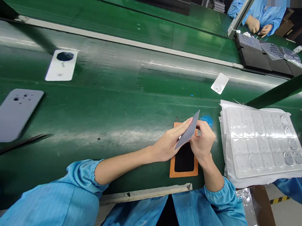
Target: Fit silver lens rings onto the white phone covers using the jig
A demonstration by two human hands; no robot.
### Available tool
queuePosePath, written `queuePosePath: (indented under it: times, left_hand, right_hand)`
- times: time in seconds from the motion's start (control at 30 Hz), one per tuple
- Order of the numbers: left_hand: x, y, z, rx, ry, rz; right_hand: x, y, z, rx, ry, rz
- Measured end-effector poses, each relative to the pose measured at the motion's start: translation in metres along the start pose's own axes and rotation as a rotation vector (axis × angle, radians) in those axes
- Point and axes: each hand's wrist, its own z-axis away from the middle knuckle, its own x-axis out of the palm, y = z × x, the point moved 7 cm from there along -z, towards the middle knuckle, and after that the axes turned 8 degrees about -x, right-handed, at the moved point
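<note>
My left hand (pixel 167 141) is wrapped round a thin grey panel (pixel 189 131), which is tilted nearly on edge. At the panel's right side, the fingers of my right hand (pixel 202 139) are curled and pressed together against it; whether they pinch a small part is hidden. Beneath both hands lies an orange frame (pixel 172 169) with a black inner area. A blue round piece (pixel 207 121) rests on the green table just behind my right hand.
A clear tray (pixel 261 143) with several round metal discs is at the right. At the left lie a grey phone-shaped panel (pixel 15 116), black tweezers (pixel 18 145) and a white card (pixel 61 66). A small white card (pixel 219 83) lies behind. A green post (pixel 283 87) slants at the right.
</note>
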Motion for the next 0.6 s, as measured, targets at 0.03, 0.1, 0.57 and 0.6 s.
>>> queuePosePath:
  times: [0.03,0.1,0.57,0.6]
  left_hand:
    - [-0.001,0.000,-0.001,-0.044,0.008,0.027]
    - [-0.005,-0.002,-0.001,-0.124,0.040,0.068]
    - [-0.006,-0.035,0.004,-0.538,0.226,0.467]
    - [-0.006,-0.036,0.003,-0.540,0.238,0.526]
  right_hand:
    - [-0.001,0.000,-0.001,0.005,0.006,0.002]
    - [-0.001,0.001,-0.003,0.022,0.014,-0.011]
    - [0.003,0.015,-0.003,0.259,-0.034,-0.243]
    - [0.002,0.018,-0.003,0.269,-0.038,-0.255]
